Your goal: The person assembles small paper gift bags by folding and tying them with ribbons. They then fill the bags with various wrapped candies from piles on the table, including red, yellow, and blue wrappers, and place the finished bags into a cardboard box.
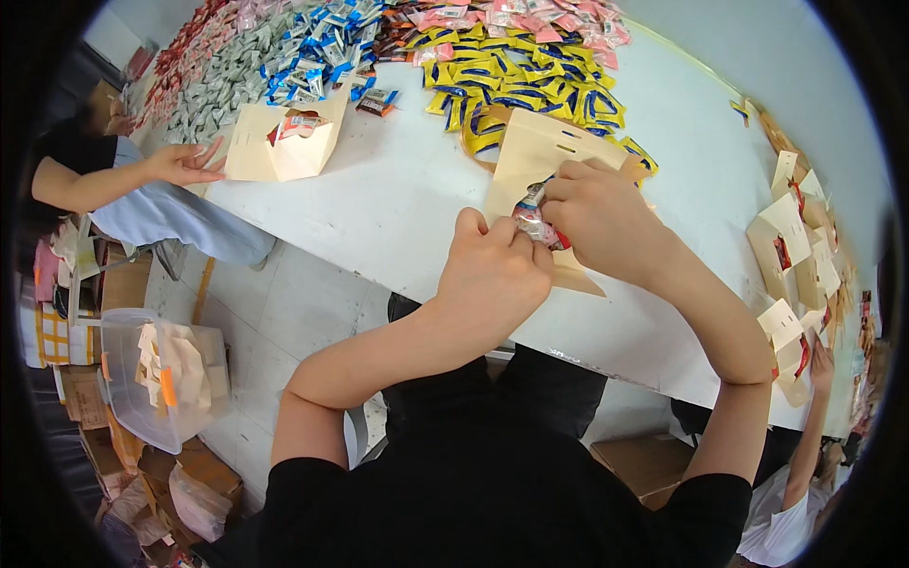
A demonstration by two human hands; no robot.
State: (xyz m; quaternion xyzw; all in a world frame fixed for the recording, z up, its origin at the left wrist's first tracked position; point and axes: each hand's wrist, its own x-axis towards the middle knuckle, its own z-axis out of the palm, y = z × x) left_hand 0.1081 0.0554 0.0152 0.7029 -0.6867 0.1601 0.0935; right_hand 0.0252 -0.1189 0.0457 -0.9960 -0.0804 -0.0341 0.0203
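Just in front of me on the white table, a cream paper box point(522, 153) with slots in its upper flap lies tilted between my hands. Wrapped sweets point(534, 226) in clear, pink and red film show at its opening. My left hand point(497, 266) is curled around the near left side of the box, its fingertips hidden against the sweets. From the right, my right hand point(600, 216) grips the box with bent fingers next to the sweets. Right behind the box lie yellow-and-blue wrapped sweets point(525, 74) in a heap, with a round brown-rimmed item point(469, 138) partly covered by the box.
Blue-and-silver packets point(323, 50) and pink packets point(547, 14) are heaped farther back. At left, a co-worker's hand point(186, 163) touches another filled box point(291, 145). Filled boxes point(777, 241) line the right side, near another person's hand point(822, 366). A clear plastic bin point(131, 397) holds boxes.
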